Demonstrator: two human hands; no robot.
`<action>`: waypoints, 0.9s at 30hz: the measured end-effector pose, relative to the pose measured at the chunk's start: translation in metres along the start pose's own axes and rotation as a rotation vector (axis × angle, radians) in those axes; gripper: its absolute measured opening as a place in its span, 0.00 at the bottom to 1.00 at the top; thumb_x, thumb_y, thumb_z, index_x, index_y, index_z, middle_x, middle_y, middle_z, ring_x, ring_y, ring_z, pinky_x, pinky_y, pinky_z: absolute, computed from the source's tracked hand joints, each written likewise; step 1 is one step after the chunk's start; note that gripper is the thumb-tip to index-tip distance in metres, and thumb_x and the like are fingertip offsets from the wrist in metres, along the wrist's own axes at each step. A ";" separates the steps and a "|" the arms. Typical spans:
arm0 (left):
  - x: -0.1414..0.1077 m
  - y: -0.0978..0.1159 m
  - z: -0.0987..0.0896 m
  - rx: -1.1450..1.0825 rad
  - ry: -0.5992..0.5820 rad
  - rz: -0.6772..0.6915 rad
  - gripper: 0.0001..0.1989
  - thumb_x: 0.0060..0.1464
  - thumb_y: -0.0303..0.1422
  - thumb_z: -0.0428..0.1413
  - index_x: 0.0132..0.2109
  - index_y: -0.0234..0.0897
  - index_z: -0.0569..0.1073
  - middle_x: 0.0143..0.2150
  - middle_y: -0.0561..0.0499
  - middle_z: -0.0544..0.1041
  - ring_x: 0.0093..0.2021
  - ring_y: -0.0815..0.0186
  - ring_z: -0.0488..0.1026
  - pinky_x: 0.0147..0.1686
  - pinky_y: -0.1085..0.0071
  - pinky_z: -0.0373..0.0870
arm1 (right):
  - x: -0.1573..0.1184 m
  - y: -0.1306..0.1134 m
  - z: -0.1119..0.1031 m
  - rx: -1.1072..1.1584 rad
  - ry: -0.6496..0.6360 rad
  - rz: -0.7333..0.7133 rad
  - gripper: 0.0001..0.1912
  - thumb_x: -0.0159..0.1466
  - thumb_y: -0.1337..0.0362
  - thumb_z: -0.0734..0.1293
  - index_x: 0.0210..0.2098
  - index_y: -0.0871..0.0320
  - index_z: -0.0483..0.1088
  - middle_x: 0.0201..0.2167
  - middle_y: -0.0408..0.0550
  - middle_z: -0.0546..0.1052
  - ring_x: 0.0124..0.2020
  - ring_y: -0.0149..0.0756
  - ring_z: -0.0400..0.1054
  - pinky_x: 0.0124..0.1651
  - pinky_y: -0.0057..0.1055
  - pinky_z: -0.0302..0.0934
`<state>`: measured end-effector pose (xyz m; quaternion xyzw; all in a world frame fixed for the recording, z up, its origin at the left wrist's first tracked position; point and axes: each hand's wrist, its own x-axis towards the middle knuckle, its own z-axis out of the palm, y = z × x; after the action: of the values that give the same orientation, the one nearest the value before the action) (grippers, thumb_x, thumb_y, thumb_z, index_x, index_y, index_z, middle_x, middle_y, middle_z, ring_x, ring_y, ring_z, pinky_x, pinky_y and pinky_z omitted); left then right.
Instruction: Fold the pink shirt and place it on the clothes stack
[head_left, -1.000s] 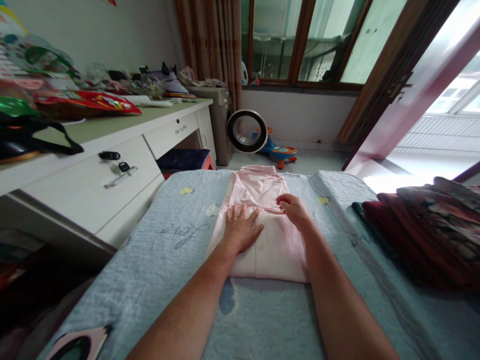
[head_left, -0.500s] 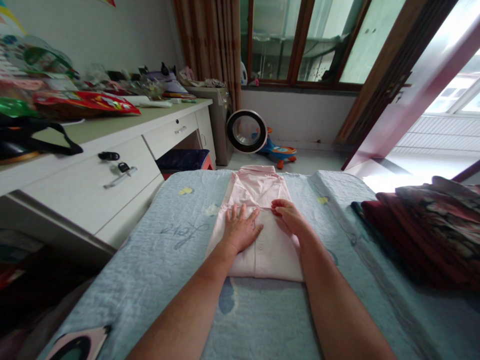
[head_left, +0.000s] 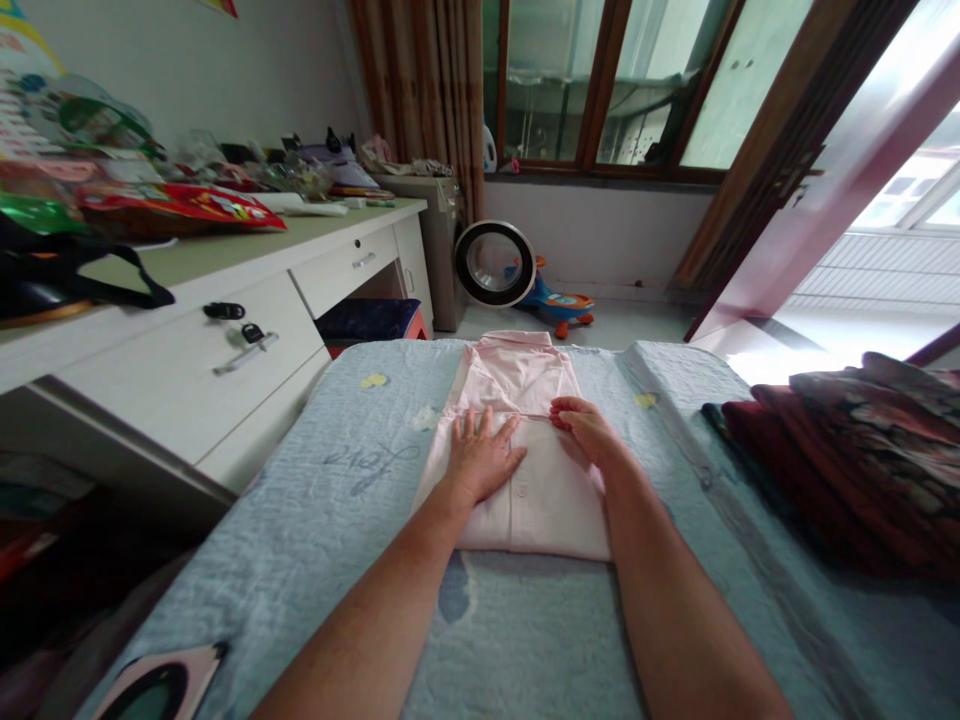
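Observation:
A pale pink shirt (head_left: 559, 500) lies folded on the light blue quilted cover (head_left: 525, 640), its collar at the far end. Its lower part is turned up over the front, with a button placket down the middle and a folded edge running across. My left hand (head_left: 484, 460) rests flat on the left half of this upper layer, fingers spread. At the right end of the folded edge, my right hand (head_left: 589, 430) pinches the shirt fabric between thumb and fingers.
Dark red and patterned folded cloths (head_left: 862, 470) are stacked at the right. A white desk (head_left: 172, 370) with cluttered top stands left. Beyond the bed are a washing machine with its round door (head_left: 495, 263) open and a blue ride-on toy (head_left: 559, 303). A pink-framed object (head_left: 161, 685) lies near left.
My right hand has slid slightly to the right along the shirt's folded edge. The left hand stays in place on the fabric.

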<state>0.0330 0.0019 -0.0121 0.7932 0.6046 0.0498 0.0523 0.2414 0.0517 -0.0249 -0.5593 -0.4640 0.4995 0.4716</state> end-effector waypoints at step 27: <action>-0.001 -0.002 0.003 -0.022 0.024 0.006 0.32 0.61 0.56 0.42 0.69 0.57 0.55 0.73 0.46 0.52 0.71 0.41 0.46 0.66 0.42 0.40 | -0.019 -0.027 0.004 0.187 -0.234 -0.034 0.14 0.51 0.59 0.70 0.35 0.61 0.75 0.35 0.52 0.79 0.36 0.38 0.74 0.41 0.34 0.67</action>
<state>0.0311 0.0015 -0.0157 0.7937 0.6023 0.0659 0.0537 0.2348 0.0368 0.0043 -0.4431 -0.4765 0.5943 0.4727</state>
